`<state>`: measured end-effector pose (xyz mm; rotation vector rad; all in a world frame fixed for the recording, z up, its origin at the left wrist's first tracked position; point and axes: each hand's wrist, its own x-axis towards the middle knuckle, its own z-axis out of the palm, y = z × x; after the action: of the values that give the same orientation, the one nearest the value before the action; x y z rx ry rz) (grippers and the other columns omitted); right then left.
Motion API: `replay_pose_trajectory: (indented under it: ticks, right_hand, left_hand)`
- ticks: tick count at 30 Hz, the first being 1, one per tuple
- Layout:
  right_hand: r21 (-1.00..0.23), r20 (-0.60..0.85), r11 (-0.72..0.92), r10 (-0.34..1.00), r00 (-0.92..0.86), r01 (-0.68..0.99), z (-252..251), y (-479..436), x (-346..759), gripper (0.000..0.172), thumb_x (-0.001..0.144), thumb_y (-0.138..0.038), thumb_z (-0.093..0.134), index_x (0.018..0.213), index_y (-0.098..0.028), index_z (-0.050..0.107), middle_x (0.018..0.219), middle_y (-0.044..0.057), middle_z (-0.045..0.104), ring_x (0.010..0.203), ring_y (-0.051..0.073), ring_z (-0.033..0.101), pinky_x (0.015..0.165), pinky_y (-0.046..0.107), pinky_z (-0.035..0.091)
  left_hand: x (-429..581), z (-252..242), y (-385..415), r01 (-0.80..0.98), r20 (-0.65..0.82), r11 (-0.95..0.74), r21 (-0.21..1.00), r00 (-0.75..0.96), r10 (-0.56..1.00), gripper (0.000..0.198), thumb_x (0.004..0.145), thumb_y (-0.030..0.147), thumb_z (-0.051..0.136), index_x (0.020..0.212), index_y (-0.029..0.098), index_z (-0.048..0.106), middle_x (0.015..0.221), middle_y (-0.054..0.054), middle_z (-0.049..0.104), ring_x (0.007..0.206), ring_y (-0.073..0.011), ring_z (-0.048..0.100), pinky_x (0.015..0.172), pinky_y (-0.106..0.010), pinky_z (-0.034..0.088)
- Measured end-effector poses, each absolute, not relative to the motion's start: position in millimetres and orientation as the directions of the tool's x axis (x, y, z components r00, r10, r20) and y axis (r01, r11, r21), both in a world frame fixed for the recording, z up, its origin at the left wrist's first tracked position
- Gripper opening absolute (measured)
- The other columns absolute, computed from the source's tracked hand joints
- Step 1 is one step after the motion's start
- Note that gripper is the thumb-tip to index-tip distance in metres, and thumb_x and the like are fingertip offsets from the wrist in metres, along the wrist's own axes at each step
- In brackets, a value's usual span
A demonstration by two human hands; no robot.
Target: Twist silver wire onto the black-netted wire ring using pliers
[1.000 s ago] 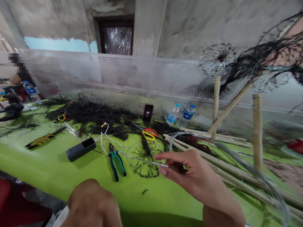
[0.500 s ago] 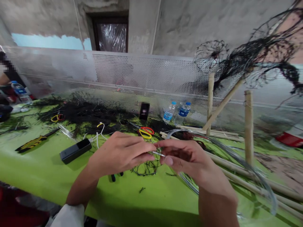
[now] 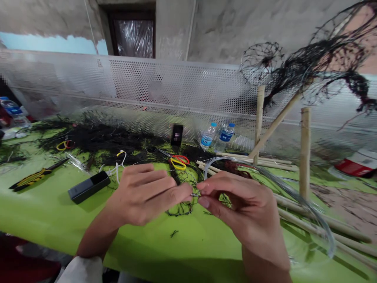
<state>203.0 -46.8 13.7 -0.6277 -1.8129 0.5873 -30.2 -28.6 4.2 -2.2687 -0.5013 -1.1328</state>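
Observation:
My left hand point(image 3: 144, 194) and my right hand point(image 3: 238, 208) meet above the green table point(image 3: 44, 208), fingertips pinched together on the end of a thin silver wire point(image 3: 194, 194). The wire runs on from my right hand into a large loose coil point(image 3: 294, 196) that curves to the right over the bamboo sticks. Under my hands lies a round black wire mesh piece point(image 3: 181, 208), partly hidden. A small black scrap point(image 3: 173, 233) lies on the cloth in front of them.
Scissors with red and yellow handles point(image 3: 178, 160), a black power bank point(image 3: 88, 186) with a white cable, a yellow-black tool point(image 3: 32, 177), two water bottles point(image 3: 216, 135), black netting heaps, bamboo sticks point(image 3: 309, 220) and upright posts point(image 3: 304, 151) stand about. A perforated metal screen point(image 3: 147, 90) backs the table.
My left hand rose from the table's near edge and joined my right hand on the wire end, covering the green-handled pliers. The view shifted slightly to the right.

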Motion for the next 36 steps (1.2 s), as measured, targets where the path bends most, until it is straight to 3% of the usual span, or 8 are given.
replay_pose_trajectory:
  ticks: [8,12,15,19,23,31,34,36]
  right_hand:
    - [-0.327,0.87,0.92,0.382,-0.312,0.215,15,-50,202,0.028,0.085,0.003,0.076,0.095,-0.023,0.082,0.092,0.001,0.077,0.074,0.01,0.072,0.065,0.021,0.059]
    - [-0.7,0.627,0.711,0.653,-0.424,0.06,21,-44,209,0.012,0.097,-0.018,0.07,0.094,-0.023,0.079,0.078,0.0,0.071,0.059,0.008,0.06,0.048,0.019,0.046]
    - [-0.905,0.343,0.425,0.751,-0.564,0.015,20,-35,216,0.028,0.102,-0.041,0.065,0.087,-0.019,0.075,0.067,-0.001,0.062,0.049,0.006,0.045,0.042,0.019,0.033]
    - [-0.98,0.155,0.196,0.651,-0.743,-0.032,15,-22,219,0.038,0.099,-0.047,0.069,0.079,-0.014,0.073,0.069,0.002,0.063,0.053,0.006,0.044,0.045,0.02,0.032]
    - [-0.989,0.136,0.126,0.627,-0.767,-0.073,15,-19,217,0.038,0.095,-0.047,0.074,0.078,-0.013,0.072,0.064,-0.001,0.056,0.054,0.007,0.04,0.048,0.022,0.028]
    - [-0.979,0.184,0.189,0.62,-0.763,-0.082,18,-27,212,0.038,0.09,-0.042,0.078,0.069,-0.017,0.061,0.058,-0.007,0.04,0.052,0.007,0.028,0.046,0.023,0.022]
    - [-0.897,0.323,0.442,0.654,-0.684,-0.001,24,-34,212,0.033,0.094,-0.036,0.075,0.071,-0.019,0.06,0.06,-0.007,0.045,0.053,0.008,0.035,0.047,0.022,0.028]
    - [-0.73,0.475,0.674,0.621,-0.624,0.116,26,-39,213,0.028,0.096,-0.027,0.072,0.072,-0.02,0.06,0.062,-0.006,0.05,0.054,0.008,0.04,0.05,0.022,0.032]
  left_hand:
    - [-25,7,-26,0.532,0.868,-0.794,-0.294,0.496,0.011,0.009,0.098,0.02,0.07,0.107,0.017,0.07,0.071,0.005,0.065,0.057,-0.0075,0.054,0.055,-0.027,0.037]
    - [-28,10,-31,0.454,0.819,-0.838,-0.303,0.574,0.014,0.012,0.099,0.017,0.066,0.109,0.013,0.071,0.076,0.003,0.07,0.06,-0.0089,0.056,0.053,-0.03,0.035]
    - [-28,10,-33,0.428,0.801,-0.841,-0.33,0.598,-0.011,0.012,0.096,0.014,0.069,0.107,0.011,0.072,0.074,0.003,0.07,0.059,-0.009,0.056,0.052,-0.031,0.033]
    - [-26,9,-32,0.429,0.797,-0.826,-0.366,0.602,-0.041,0.011,0.095,0.013,0.069,0.106,0.009,0.072,0.077,0.0,0.073,0.059,-0.0102,0.055,0.052,-0.032,0.034]
    - [-29,14,-30,0.389,0.765,-0.829,-0.402,0.641,-0.07,0.016,0.1,0.013,0.062,0.112,0.008,0.071,0.082,0.0,0.075,0.061,-0.0097,0.055,0.053,-0.031,0.04]
    - [-33,13,-30,0.372,0.775,-0.85,-0.373,0.629,-0.065,0.017,0.1,0.013,0.061,0.112,0.008,0.073,0.084,-0.001,0.073,0.064,-0.0109,0.057,0.054,-0.032,0.042]
    - [-34,12,-30,0.329,0.746,-0.861,-0.388,0.66,-0.084,0.018,0.101,0.013,0.061,0.114,0.008,0.072,0.075,0.002,0.068,0.061,-0.0097,0.054,0.05,-0.031,0.038]
    - [-34,12,-29,0.356,0.76,-0.86,-0.365,0.648,-0.054,0.019,0.103,0.014,0.057,0.115,0.011,0.071,0.072,0.005,0.064,0.061,-0.0095,0.054,0.05,-0.031,0.038]
